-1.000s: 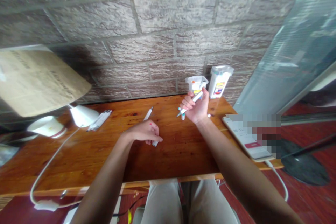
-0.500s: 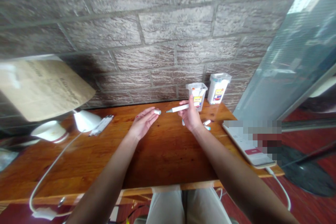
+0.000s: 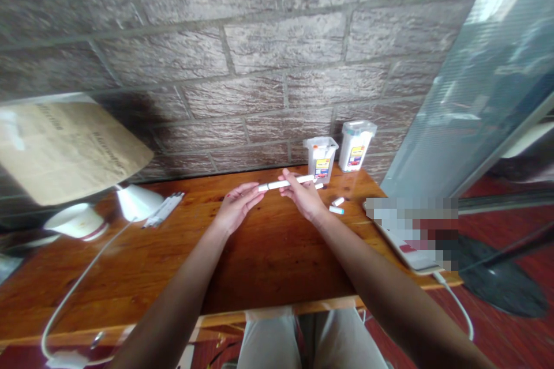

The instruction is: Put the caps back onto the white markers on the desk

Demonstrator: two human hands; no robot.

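My left hand (image 3: 234, 207) pinches a small white marker cap (image 3: 262, 188) between thumb and fingertips. My right hand (image 3: 306, 203) grips a slim white marker (image 3: 274, 185), which lies nearly level and points left. Its tip end meets the cap, so no nib shows; whether the cap sits fully home I cannot tell. Both hands are above the wooden table (image 3: 277, 259). Just right of my right hand lie two loose caps, a white one (image 3: 338, 202) and one with a blue end (image 3: 336, 210). Another white piece (image 3: 319, 186) shows partly behind that hand.
Two clear plastic marker boxes, one open-topped (image 3: 321, 155) and one lidded (image 3: 357, 147), stand by the brick wall. Several markers (image 3: 164, 210) lie beside a lamp (image 3: 137, 202) at left. A paper cup (image 3: 78, 222) tilts there. A tablet-like device (image 3: 415, 256) rests at the right edge.
The marker and the cap have come together; the nib that showed is now covered. My right hand has moved left and turned slightly. The view has shifted a little.
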